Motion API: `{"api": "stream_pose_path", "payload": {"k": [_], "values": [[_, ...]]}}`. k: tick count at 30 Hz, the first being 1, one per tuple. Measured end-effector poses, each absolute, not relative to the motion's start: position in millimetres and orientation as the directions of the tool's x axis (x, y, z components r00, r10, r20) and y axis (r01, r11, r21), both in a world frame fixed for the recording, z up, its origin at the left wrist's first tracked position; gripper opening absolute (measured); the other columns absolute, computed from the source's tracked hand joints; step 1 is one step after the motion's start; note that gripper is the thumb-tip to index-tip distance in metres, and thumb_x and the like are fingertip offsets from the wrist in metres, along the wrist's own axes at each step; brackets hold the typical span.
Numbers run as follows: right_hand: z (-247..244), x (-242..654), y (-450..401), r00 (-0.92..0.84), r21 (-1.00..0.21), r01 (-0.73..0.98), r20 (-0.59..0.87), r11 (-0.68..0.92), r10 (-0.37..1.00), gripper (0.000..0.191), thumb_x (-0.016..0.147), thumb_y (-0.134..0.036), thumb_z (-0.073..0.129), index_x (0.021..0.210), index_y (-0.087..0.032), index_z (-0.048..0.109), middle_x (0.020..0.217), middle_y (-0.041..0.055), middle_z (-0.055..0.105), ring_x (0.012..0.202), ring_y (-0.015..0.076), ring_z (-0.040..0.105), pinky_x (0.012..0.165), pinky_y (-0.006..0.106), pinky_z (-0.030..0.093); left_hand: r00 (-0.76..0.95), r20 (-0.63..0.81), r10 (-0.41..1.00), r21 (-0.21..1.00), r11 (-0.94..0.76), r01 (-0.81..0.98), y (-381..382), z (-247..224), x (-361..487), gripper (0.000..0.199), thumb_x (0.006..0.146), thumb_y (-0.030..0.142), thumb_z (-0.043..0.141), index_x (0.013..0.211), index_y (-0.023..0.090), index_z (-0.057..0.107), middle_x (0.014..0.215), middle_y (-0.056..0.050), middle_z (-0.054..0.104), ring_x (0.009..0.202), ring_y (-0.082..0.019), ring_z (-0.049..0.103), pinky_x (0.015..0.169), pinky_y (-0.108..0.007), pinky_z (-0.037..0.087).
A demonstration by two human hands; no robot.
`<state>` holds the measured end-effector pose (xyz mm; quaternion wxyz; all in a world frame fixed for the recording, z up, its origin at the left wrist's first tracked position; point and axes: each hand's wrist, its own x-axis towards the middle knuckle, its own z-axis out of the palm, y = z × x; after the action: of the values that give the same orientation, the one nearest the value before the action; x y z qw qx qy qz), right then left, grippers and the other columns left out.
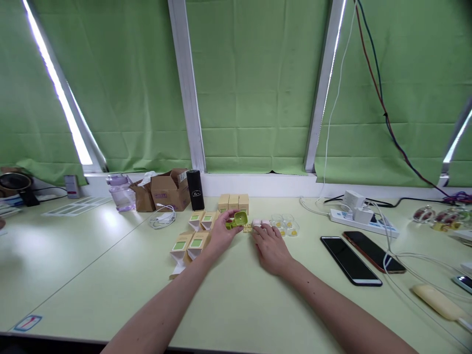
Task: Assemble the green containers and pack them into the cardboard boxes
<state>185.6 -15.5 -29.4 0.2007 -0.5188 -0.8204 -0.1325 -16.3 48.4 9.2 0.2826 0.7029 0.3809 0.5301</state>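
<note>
My left hand (222, 234) is closed on a small green case (240, 219) with its lid up, held just above the table. My right hand (272, 250) lies low over the table with its fingers stretched forward. Its fingertips are at some small pinkish-white pieces (256, 222); whether they grip one I cannot make out. Small yellowish squares (247, 228) lie between my hands. Just right of my right fingers stand several clear round plastic cups (291, 227) with yellow bits inside. Left of my left hand are open kraft boxes (198, 241) with green labels.
Several closed kraft boxes (233, 202) stand behind my hands. Further left are a black cylinder (195, 190), a cardboard carton (169, 189) and a purple bottle (121, 192). To the right lie two phones (351, 260), a power strip (363, 221) and loose white cables.
</note>
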Motion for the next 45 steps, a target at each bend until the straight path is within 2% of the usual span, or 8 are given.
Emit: {"api": "stream_pose_path", "payload": {"k": [7, 12, 19, 29, 33, 38, 42, 45], "values": [[-20.1, 176.4, 0.7, -0.517, 0.165, 0.853, 0.397, 0.496, 0.758, 0.029, 0.096, -0.018, 0.050, 0.119, -0.016, 0.067, 0.140, 0.0159, 0.061, 0.133, 0.0340, 0.042, 0.113, 0.051, 0.025, 0.180, 0.533, 0.827, 0.789, -0.562, 0.247, 46.7, 7.6, -16.8, 0.049, 0.074, 0.016, 0.079, 0.121, 0.023, 0.069, 0.124, -0.008, 0.072, 0.110, -0.024, 0.067, 0.101, -0.043, 0.051], [-19.9, 167.4, 11.3, -0.492, 0.152, 0.869, 0.366, 0.471, 0.790, 0.023, 0.094, -0.016, 0.052, 0.107, -0.015, 0.070, 0.114, 0.0164, 0.070, 0.121, 0.0339, 0.047, 0.108, 0.051, 0.028, 0.172, 0.541, 0.823, 0.780, -0.568, 0.263, 47.3, 7.5, -17.2, 0.049, 0.073, 0.015, 0.080, 0.121, 0.022, 0.069, 0.123, -0.009, 0.072, 0.111, -0.024, 0.067, 0.102, -0.044, 0.051], [-16.9, 167.0, 7.6, -0.509, 0.181, 0.859, 0.394, 0.478, 0.765, 0.023, 0.090, -0.011, 0.055, 0.103, -0.013, 0.074, 0.105, 0.0168, 0.072, 0.117, 0.0329, 0.048, 0.106, 0.048, 0.028, 0.151, 0.559, 0.816, 0.767, -0.577, 0.279, 46.7, 6.3, -16.4, 0.048, 0.075, 0.016, 0.080, 0.121, 0.023, 0.069, 0.124, -0.009, 0.071, 0.114, -0.025, 0.065, 0.102, -0.044, 0.051], [-30.7, 169.2, -16.3, -0.567, 0.150, 0.795, 0.530, 0.588, 0.630, 0.023, 0.086, -0.005, 0.055, 0.086, -0.020, 0.072, 0.085, 0.0086, 0.072, 0.091, 0.0250, 0.056, 0.096, 0.043, 0.034, 0.138, 0.583, 0.800, 0.742, -0.594, 0.310, 42.5, 8.5, -15.5, 0.045, 0.076, 0.017, 0.080, 0.120, 0.023, 0.069, 0.124, -0.009, 0.070, 0.119, -0.027, 0.063, 0.101, -0.045, 0.051], [-32.8, 172.5, -21.6, -0.474, -0.041, 0.785, 0.603, 0.618, 0.642, 0.032, 0.082, 0.000, 0.053, 0.096, -0.020, 0.073, 0.090, 0.0083, 0.073, 0.088, 0.0238, 0.059, 0.088, 0.040, 0.038, 0.138, 0.601, 0.787, 0.725, -0.610, 0.321, 43.6, 6.4, -15.6, 0.047, 0.075, 0.017, 0.080, 0.120, 0.024, 0.070, 0.122, -0.009, 0.070, 0.118, -0.027, 0.063, 0.101, -0.045, 0.052], [-21.1, 180.2, -24.4, -0.197, -0.524, 0.548, 0.677, 0.652, 0.709, 0.028, 0.090, -0.012, 0.054, 0.103, -0.026, 0.076, 0.100, 0.0077, 0.075, 0.093, 0.0237, 0.066, 0.078, 0.036, 0.049, 0.157, 0.610, 0.777, 0.706, -0.622, 0.338, 42.0, 5.8, -15.1, 0.046, 0.075, 0.019, 0.081, 0.120, 0.024, 0.071, 0.120, -0.008, 0.070, 0.117, -0.027, 0.063, 0.101, -0.045, 0.053], [-14.6, 188.0, -15.6, 0.040, -0.846, 0.181, 0.515, 0.501, 0.856, 0.014, 0.081, -0.031, 0.070, 0.090, -0.024, 0.079, 0.093, 0.0070, 0.077, 0.080, 0.0221, 0.068, 0.068, 0.033, 0.052, 0.166, 0.599, 0.784, 0.692, -0.610, 0.385, 37.1, 7.4, -13.4, 0.046, 0.075, 0.019, 0.082, 0.119, 0.025, 0.071, 0.118, -0.008, 0.068, 0.115, -0.026, 0.064, 0.100, -0.044, 0.054], [-13.0, 193.2, -10.0, 0.107, -0.914, -0.004, 0.403, 0.405, 0.909, 0.020, 0.071, -0.037, 0.079, 0.085, -0.022, 0.080, 0.087, 0.0076, 0.078, 0.074, 0.0209, 0.065, 0.061, 0.031, 0.049, 0.178, 0.601, 0.779, 0.676, -0.615, 0.407, 34.4, 7.8, -12.4, 0.045, 0.075, 0.018, 0.082, 0.119, 0.027, 0.072, 0.120, -0.007, 0.064, 0.115, -0.025, 0.064, 0.101, -0.043, 0.054]]}}
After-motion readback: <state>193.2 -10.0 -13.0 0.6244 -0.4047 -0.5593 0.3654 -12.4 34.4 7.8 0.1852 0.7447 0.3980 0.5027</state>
